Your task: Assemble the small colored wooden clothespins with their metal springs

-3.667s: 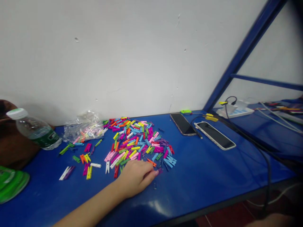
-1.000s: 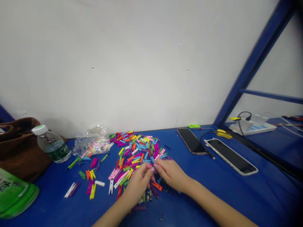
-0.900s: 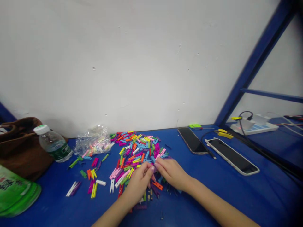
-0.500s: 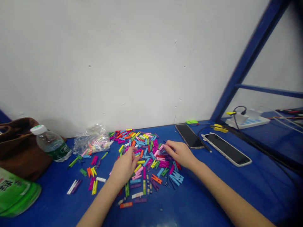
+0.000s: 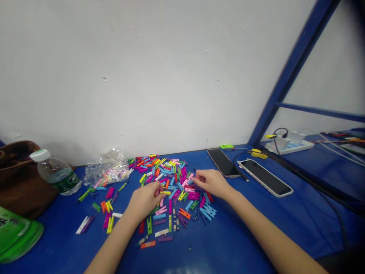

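A pile of small coloured wooden clothespins (image 5: 173,182) is spread over the blue table (image 5: 211,247). My left hand (image 5: 145,201) is at the pile's left side, thumb and forefinger closed around one end of a yellow clothespin (image 5: 165,193). At the right side of the pile, my right hand (image 5: 212,183) has its fingers curled together, their tips beside a pink clothespin (image 5: 188,179). What those fingertips hold, if anything, is hidden. Several loose pieces, among them an orange one (image 5: 148,244), lie nearer to me.
A clear plastic bag (image 5: 108,167) with clothespins lies at the back left. Left of it are a water bottle (image 5: 58,175), a brown bag (image 5: 25,186) and a green bottle (image 5: 18,236). Two phones (image 5: 224,163), cables and a power strip (image 5: 291,147) lie to the right.
The view has shifted slightly, moving the scene leftward. My left hand has drawn a little toward me, its fingertips now at the yellow clothespin. My right hand stays by the pink clothespin.
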A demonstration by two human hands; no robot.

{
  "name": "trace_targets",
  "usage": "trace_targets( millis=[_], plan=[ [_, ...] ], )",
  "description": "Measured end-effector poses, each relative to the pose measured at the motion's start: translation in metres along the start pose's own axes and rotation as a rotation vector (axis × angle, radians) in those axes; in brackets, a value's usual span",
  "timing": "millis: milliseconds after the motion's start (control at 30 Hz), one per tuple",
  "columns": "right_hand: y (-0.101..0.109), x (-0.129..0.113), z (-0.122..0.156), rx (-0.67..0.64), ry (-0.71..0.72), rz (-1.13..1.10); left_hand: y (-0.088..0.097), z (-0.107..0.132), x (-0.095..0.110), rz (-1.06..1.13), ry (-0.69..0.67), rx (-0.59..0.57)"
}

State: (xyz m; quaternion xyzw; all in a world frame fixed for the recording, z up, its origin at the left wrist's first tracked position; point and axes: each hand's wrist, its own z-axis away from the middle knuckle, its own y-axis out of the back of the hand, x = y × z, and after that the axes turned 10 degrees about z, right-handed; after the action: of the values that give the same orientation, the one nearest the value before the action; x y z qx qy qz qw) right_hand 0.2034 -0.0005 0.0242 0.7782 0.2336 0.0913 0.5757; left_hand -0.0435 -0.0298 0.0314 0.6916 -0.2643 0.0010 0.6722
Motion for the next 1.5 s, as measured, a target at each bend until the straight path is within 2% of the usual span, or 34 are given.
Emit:
trace_targets(
  millis=[133, 233, 367, 467, 667, 933, 1100, 1233, 1333, 1500],
  plan=[
    [-0.003, -0.004, 0.0, -0.024, 0.01, 0.013, 0.0, -0.001, -0.001, -0.027, -0.024, 0.055],
    [-0.008, -0.017, 0.003, -0.019, 0.055, -0.006, -0.001, 0.0, 0.002, -0.053, -0.064, 0.097],
    [-0.014, -0.042, 0.01, -0.024, 0.298, -0.006, -0.003, 0.001, 0.008, -0.068, -0.106, 0.118],
    [-0.016, -0.056, 0.012, -0.08, 0.367, 0.08, -0.005, 0.002, 0.009, -0.078, -0.126, 0.12],
    [-0.017, -0.06, 0.011, -0.14, 0.352, 0.179, -0.007, 0.002, 0.01, -0.079, -0.165, 0.111],
    [-0.017, -0.057, 0.011, -0.125, 0.361, 0.095, -0.007, 0.002, 0.009, -0.104, -0.146, 0.094],
    [-0.015, -0.057, 0.012, -0.051, 0.262, -0.09, -0.008, 0.004, 0.014, -0.077, -0.185, 0.092],
    [-0.02, -0.06, 0.011, -0.007, 0.075, -0.349, -0.008, 0.006, 0.02, -0.037, -0.265, 0.09],
    [-0.026, -0.063, 0.01, -0.034, -0.028, -0.602, -0.009, 0.008, 0.023, -0.032, -0.307, 0.117],
    [-0.031, -0.064, 0.008, -0.112, -0.066, -0.962, -0.009, 0.009, 0.023, -0.06, -0.332, 0.205]
  ],
)
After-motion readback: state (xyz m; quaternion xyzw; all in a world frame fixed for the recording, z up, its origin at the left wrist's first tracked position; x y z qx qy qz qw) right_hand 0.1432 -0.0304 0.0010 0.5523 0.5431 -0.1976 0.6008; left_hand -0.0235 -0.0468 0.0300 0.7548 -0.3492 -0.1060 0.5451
